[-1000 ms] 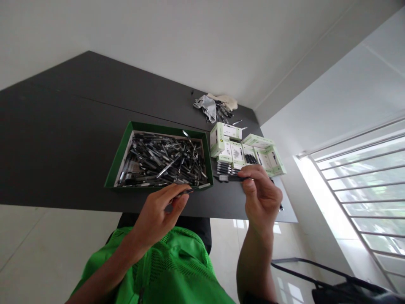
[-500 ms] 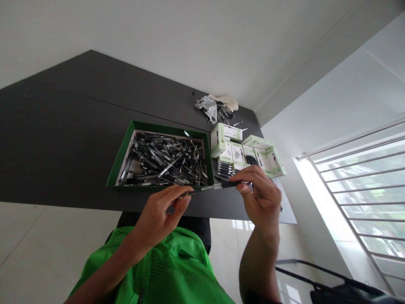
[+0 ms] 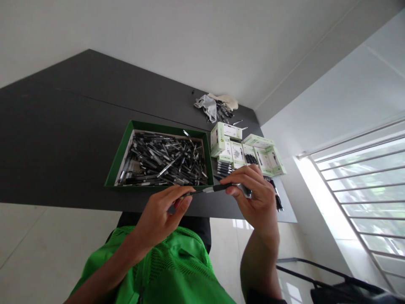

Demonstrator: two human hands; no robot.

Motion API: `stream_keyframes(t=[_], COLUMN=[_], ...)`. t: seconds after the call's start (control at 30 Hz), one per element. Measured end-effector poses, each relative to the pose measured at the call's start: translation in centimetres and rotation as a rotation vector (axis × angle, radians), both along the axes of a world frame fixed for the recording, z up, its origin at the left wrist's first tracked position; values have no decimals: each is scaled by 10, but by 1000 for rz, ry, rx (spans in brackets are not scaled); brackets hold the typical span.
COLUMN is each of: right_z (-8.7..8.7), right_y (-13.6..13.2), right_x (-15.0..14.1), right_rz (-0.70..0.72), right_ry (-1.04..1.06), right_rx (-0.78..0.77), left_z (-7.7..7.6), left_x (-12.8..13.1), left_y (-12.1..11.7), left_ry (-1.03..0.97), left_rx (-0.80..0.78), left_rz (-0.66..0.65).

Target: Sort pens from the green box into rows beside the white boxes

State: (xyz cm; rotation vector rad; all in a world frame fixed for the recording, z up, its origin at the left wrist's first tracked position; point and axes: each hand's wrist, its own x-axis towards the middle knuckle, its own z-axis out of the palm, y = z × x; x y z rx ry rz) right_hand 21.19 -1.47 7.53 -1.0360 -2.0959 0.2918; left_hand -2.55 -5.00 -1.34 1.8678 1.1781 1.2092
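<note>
In my left hand, the fingers pinch a thin dark pen refill. My right hand is closed on a black pen barrel with a clear end. The refill lines up with that clear end and appears to sit at or inside it. Both hands are over the table's front edge, before a green box filled with a jumble of black and clear pens. Beyond my right hand lies a row of pens, partly hidden by it.
Light-green cartons stand right of the box, some with pens inside. Black pens lie by the table's right end. Farther back, a grey glove-like cloth and a cream cloth rest around more pens. A dark-framed chair stands lower right.
My right hand has moved slightly left, bringing the barrel toward my left hand. Less of the refill now shows between them. My left hand has barely moved.
</note>
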Motion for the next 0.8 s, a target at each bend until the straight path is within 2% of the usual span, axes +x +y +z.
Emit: stream_keyframes(t=[0.37,0.8], right_z=[-6,-3], right_y=[-1,-4], right_x=[-19,-11], right_rz=[47,23], right_ry=[-71,-80], right_rx=[-50,-9], left_z=[0,-1], left_x=[0,-1], left_y=[0,1], left_ry=[46,47], left_rx=[27,47], left_rz=[0,-5])
